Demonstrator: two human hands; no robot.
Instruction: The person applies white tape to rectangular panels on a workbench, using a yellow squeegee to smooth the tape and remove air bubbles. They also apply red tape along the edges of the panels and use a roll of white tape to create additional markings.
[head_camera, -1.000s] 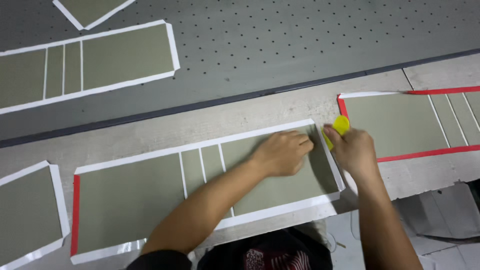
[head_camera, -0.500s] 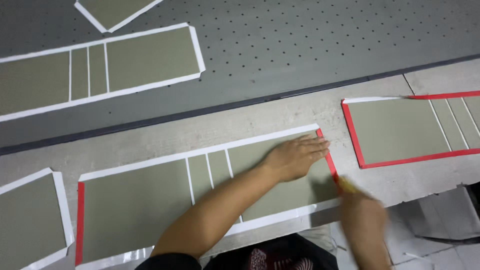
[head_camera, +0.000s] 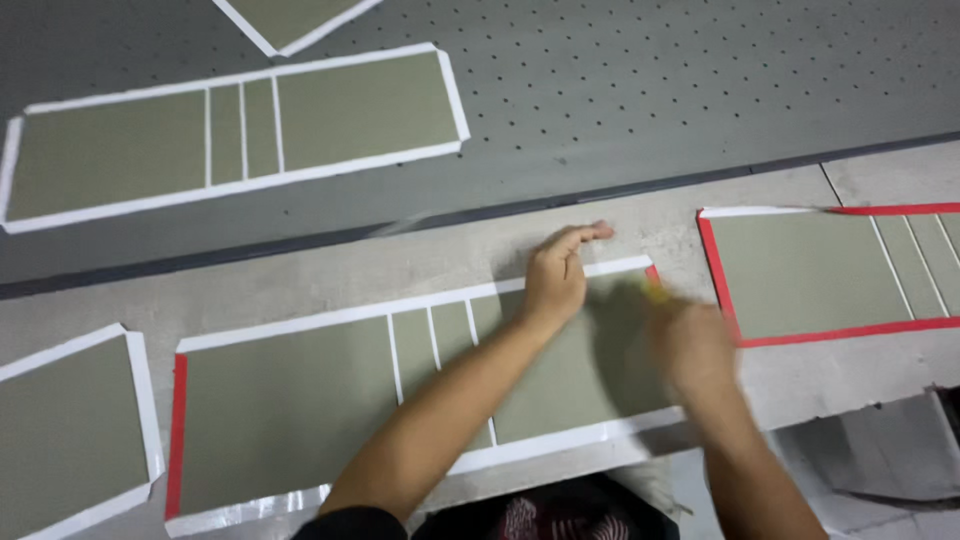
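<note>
We look down on a pale worktable (head_camera: 330, 270) bearing a long grey-green board panel (head_camera: 290, 400), edged in white tape and divided by narrow white strips. Our left hand (head_camera: 556, 275) lies on the panel's upper right corner, at about one o'clock from the panel's centre. Its forearm runs up from six o'clock, crossing the panel diagonally. The palm faces down, the wrist is bent, and the fingers (head_camera: 585, 233) stretch loosely toward one o'clock, past the white top border; it is released and grips nothing, only pressing flat on the board.

Our right hand (head_camera: 690, 345) sits at three o'clock from the left hand, over the panel's right edge, where a short run of red tape (head_camera: 653, 272) shows. The hand is blurred. A small yellow object (head_camera: 655, 292) shows at its fingertips, touching the red edge; the hand appears clenched around it, though the blur hides the exact grip. Its forearm leaves the view at five o'clock.

A second panel with a red border (head_camera: 815, 275) lies at three o'clock, well apart from the hands. A third panel (head_camera: 235, 130) rests at eleven o'clock on the dark perforated surface (head_camera: 650, 80). A fourth panel (head_camera: 65, 435) lies at eight o'clock.
</note>
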